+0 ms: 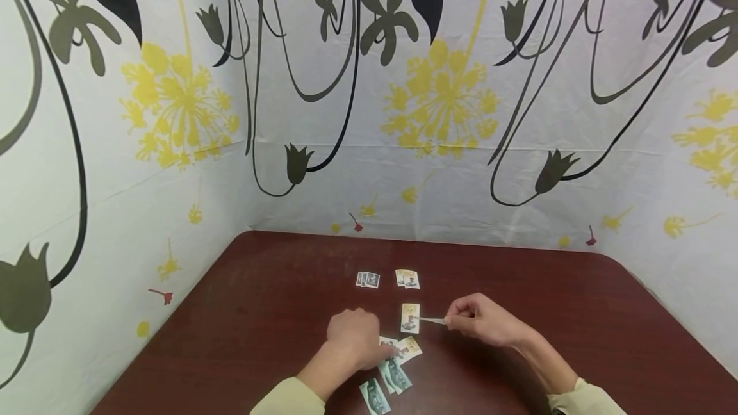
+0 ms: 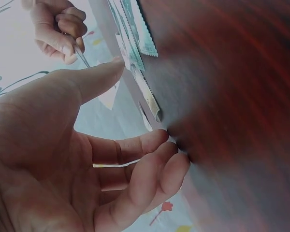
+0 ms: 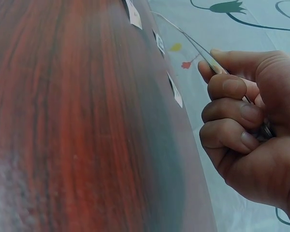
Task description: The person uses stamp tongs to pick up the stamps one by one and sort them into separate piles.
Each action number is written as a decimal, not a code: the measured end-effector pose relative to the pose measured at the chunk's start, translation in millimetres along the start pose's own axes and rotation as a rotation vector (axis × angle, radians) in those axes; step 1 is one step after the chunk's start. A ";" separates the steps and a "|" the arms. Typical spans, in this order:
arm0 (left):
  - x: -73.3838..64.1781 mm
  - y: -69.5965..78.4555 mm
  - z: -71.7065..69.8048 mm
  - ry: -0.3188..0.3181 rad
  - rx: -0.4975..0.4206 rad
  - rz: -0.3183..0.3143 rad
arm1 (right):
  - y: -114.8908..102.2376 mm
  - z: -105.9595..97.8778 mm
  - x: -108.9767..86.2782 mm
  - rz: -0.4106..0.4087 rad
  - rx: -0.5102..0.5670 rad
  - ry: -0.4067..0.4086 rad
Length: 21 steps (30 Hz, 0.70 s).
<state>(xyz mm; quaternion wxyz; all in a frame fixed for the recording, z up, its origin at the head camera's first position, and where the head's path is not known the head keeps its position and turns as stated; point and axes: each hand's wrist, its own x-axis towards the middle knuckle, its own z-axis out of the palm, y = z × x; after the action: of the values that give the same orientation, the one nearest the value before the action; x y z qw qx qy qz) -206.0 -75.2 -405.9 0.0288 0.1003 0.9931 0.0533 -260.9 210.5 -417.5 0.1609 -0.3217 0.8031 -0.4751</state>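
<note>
My right hand pinches a pair of metal tweezers between thumb and forefinger, the other fingers curled in. The tweezers' tips reach over a yellowish postage stamp; whether they grip it I cannot tell. Beside a loose pile, my left hand rests its bent fingertips on the table, and its thumb touches the stamps' edge. That pile holds yellowish stamps with green stamps nearer me. The left hand hides part of it. Perforated edges show in the left wrist view.
Further back on the dark red table lie two overlapping groups: grey stamps on the left and yellowish stamps on the right. Another green stamp lies nearest me. Patterned cloth hangs around the table's back and sides.
</note>
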 end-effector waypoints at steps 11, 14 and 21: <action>2.7 8.5 0.8 0.005 0.047 -0.025 | 3.6 -6.4 1.6 0.018 -0.033 0.008; 3.5 10.4 2.4 0.011 0.064 -0.036 | 4.0 -8.0 1.9 0.022 -0.029 0.009; 2.0 11.1 2.3 0.033 0.084 -0.015 | 6.8 -7.8 0.7 0.031 0.004 0.026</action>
<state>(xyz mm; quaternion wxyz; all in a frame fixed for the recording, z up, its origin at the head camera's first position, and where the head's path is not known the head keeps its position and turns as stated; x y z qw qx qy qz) -205.7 -63.7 -407.1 0.0084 0.0930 0.9955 0.0132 -268.3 217.5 -419.4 0.1583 -0.3025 0.8090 -0.4785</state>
